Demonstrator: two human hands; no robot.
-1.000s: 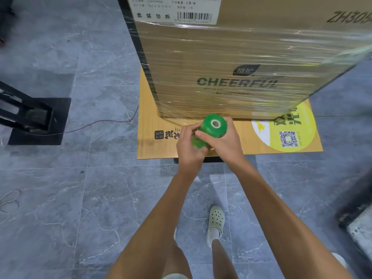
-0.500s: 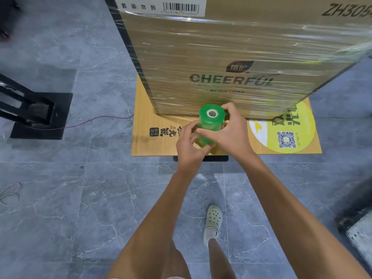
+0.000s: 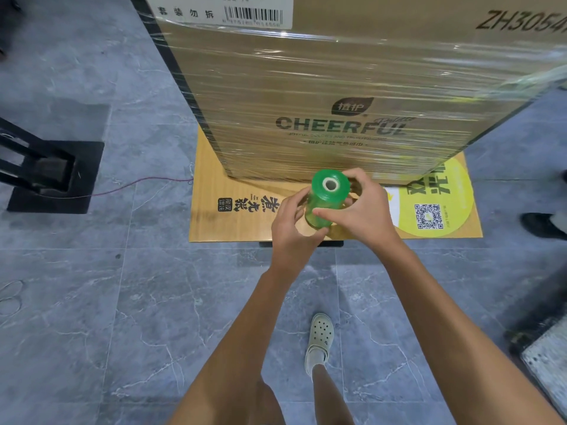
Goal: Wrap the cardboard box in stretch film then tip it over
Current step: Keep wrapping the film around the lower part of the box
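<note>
**Wrapping step.** The cardboard box stands upright on a flat cardboard sheet. It sits toward the sheet's far edge, which leaves a bare strip along the near edge. Clear film covers the box's front face from its foot to just under the white label; the part above is bare. A bunched strand of film leaves the face at the box's right corner, and whether it joins the roll cannot be told.

Both hands hold the green roll of film upright over the sheet's near edge, just in front of the box's foot. The left hand has its fingers curled round the lower half. The right hand has thumb and fingers clasped round the upper half.

**Judged stage:** wrapping is well advanced and tipping has not begun. The next move probably calls for carrying the roll round the box under tension, or parting the film. Either would come before the hands are free to push the box over.
</note>
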